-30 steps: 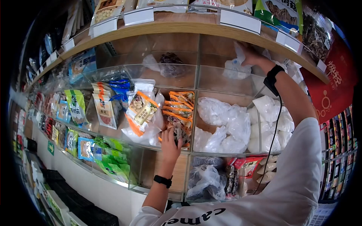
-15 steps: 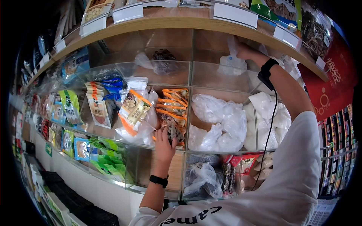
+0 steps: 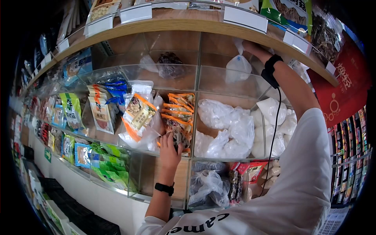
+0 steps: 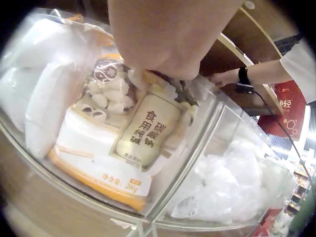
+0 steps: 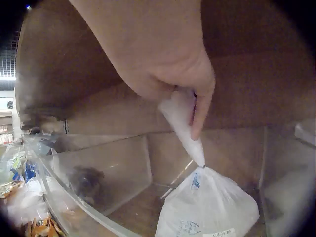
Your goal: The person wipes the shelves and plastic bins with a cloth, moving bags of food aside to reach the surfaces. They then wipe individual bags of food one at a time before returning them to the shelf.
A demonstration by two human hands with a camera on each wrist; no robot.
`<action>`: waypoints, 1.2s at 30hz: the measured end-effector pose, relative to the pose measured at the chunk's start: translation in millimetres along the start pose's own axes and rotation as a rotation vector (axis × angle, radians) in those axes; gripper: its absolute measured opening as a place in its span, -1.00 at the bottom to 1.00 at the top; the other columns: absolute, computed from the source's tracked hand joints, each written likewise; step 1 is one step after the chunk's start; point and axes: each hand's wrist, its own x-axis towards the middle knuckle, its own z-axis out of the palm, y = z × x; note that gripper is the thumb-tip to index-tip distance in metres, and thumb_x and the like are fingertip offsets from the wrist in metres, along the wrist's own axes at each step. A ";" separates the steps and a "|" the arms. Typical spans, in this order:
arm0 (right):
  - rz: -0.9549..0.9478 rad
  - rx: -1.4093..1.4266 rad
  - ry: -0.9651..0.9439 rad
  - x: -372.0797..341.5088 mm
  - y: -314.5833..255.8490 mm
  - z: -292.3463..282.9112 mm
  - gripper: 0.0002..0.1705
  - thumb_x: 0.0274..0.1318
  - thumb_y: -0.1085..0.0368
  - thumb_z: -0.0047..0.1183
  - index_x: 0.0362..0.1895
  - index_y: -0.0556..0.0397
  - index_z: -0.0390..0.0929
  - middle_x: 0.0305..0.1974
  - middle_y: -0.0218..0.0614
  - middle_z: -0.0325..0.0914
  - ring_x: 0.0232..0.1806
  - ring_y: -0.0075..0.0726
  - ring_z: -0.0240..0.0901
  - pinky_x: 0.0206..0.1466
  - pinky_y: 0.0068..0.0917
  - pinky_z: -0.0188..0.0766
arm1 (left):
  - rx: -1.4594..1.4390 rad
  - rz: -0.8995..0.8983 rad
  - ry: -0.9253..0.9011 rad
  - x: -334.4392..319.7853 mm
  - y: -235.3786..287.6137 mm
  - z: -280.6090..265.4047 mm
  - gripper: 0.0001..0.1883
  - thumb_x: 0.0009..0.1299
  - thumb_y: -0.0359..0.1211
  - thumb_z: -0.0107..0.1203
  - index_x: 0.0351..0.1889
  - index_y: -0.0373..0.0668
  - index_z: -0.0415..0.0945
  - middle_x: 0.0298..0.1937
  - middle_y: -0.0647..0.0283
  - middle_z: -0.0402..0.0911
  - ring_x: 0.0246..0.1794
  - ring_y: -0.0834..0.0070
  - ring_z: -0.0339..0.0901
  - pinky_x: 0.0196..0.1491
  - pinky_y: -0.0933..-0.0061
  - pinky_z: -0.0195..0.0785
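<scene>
My right hand [image 5: 168,59] pinches the gathered neck of a tied white plastic bag [image 5: 207,207] with small blue print. The bag hangs below my fingers in the upper right compartment; in the head view it shows behind a clear front panel [image 3: 215,76]. My left hand [image 3: 169,152] lies at the front of a lower bin, fingers extended against an orange-edged packet [image 3: 178,127] with dark dried contents. In the left wrist view its fingers are hidden behind the wrist. Beside it stands an orange-and-white packet [image 4: 143,128] with Chinese lettering.
A wooden shelf [image 3: 188,24] with price tags overhangs the bins. Clear dividers separate white bags [image 3: 231,121], green packets [image 3: 111,170] and a bag of dark dried goods [image 3: 170,64]. A red sign [image 3: 337,90] hangs at the right; a black cable [image 3: 276,129] trails from the right wrist.
The white bag has gone from slumped to hanging straight, its neck stretched, as my right hand rose a little. My left hand has stayed at the packet. The head view shifted slightly.
</scene>
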 end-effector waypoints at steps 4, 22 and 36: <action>-0.019 0.021 0.053 9.0 -7.1 3.5 -0.66 -0.15 0.37 0.00 -0.19 0.24 0.43 -0.27 0.06 0.47 -0.22 0.17 0.39 -0.12 -0.16 0.29 | -0.049 -0.040 -0.028 -2.3 -2.0 1.3 -0.51 0.10 -0.41 0.02 0.02 -0.33 0.22 -0.08 -0.08 0.31 -0.09 -0.07 0.22 -0.02 0.06 0.13; -0.140 0.323 -0.670 -0.8 -38.2 -38.9 -0.91 -0.25 0.51 -0.02 -0.52 0.12 0.41 -0.37 -0.12 0.38 -0.28 -0.04 0.32 -0.25 -0.29 0.26 | -0.062 -0.011 -0.013 -2.8 -2.4 1.0 -0.49 0.10 -0.43 0.01 0.06 -0.32 0.21 -0.06 -0.05 0.31 -0.05 -0.05 0.22 -0.01 0.07 0.12; -0.261 0.084 -0.243 -61.3 -175.7 -170.9 -0.33 -0.31 0.57 -0.12 0.09 0.06 0.25 0.11 -0.01 0.17 0.19 0.12 0.06 0.24 -0.15 0.03 | -0.381 -0.161 0.278 -31.7 30.3 -17.6 -0.59 0.26 -0.48 -0.10 0.07 -0.37 0.13 -0.01 0.04 0.26 -0.02 0.26 0.23 0.09 0.33 0.04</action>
